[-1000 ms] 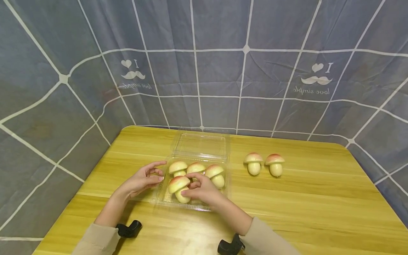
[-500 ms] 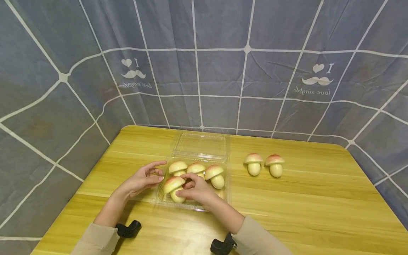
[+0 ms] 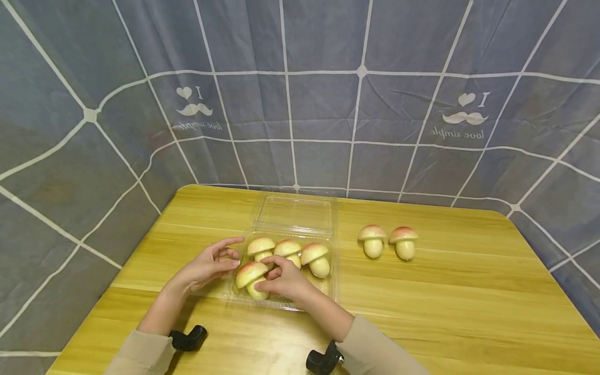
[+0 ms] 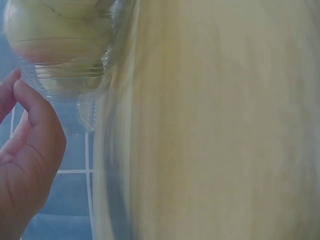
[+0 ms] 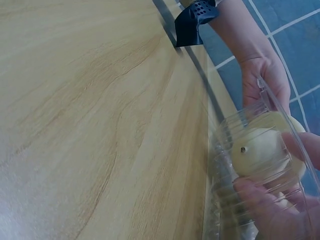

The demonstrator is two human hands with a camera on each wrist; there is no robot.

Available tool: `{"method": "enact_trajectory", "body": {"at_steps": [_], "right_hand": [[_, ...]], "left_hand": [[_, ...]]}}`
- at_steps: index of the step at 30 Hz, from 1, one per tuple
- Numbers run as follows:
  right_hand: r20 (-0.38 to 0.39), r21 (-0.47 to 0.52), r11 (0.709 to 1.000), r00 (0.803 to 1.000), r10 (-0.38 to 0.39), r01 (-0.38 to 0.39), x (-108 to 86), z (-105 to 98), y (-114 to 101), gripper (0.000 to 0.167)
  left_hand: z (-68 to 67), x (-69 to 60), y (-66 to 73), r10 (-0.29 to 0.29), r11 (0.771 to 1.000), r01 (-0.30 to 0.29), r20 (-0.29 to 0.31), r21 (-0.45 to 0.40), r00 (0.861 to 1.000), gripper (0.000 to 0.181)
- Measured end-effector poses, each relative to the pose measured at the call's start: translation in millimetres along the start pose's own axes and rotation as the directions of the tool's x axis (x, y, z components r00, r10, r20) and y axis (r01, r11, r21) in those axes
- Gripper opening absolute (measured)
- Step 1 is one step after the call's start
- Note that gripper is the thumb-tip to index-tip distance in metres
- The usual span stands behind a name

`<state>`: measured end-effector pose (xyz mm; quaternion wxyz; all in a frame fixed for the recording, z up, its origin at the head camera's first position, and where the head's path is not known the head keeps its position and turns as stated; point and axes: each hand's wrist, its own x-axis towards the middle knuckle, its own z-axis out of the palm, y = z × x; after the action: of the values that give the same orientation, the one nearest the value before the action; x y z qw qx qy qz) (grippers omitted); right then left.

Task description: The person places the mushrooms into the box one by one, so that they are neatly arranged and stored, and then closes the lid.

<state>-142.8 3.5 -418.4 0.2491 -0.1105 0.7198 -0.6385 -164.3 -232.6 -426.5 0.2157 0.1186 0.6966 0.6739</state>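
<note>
A clear plastic clamshell box [image 3: 324, 287] lies opened on the table, its lid [image 3: 296, 214] folded back. In its front left part, my right hand [image 3: 289, 284] holds a mushroom-shaped piece [image 3: 250, 272] with a pinkish cap by its pale stem. The right wrist view shows fingers and thumb on either side of that mushroom [image 5: 262, 150], behind the clear wall. Along the back of the box sit three similar mushrooms [image 3: 316, 259]. My left hand [image 3: 206, 268] stays beside the box's left wall, fingers loosely bent, holding nothing; whether it touches the wall I cannot tell.
Two more mushrooms, one on the left [image 3: 373, 241] and one on the right [image 3: 404, 244], lie on the wooden table [image 3: 450, 297] to the right of the box. A grey curtain [image 3: 323, 104] with white lines hangs behind the table.
My right hand has moved a little to the left with the mushroom, toward the box's front left corner. The left hand has barely moved.
</note>
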Motion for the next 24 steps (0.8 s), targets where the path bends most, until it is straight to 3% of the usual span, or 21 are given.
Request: {"method": "enact_trajectory", "body": {"at_steps": [24], "right_hand": [[-0.025, -0.040, 0.999, 1.000, 0.010, -0.011, 2.0, 2.5, 1.6, 0.051]], "left_hand": [[-0.5, 0.2, -0.4, 0.018, 1.000, -0.018, 0.001, -0.026, 1.000, 0.065]]}}
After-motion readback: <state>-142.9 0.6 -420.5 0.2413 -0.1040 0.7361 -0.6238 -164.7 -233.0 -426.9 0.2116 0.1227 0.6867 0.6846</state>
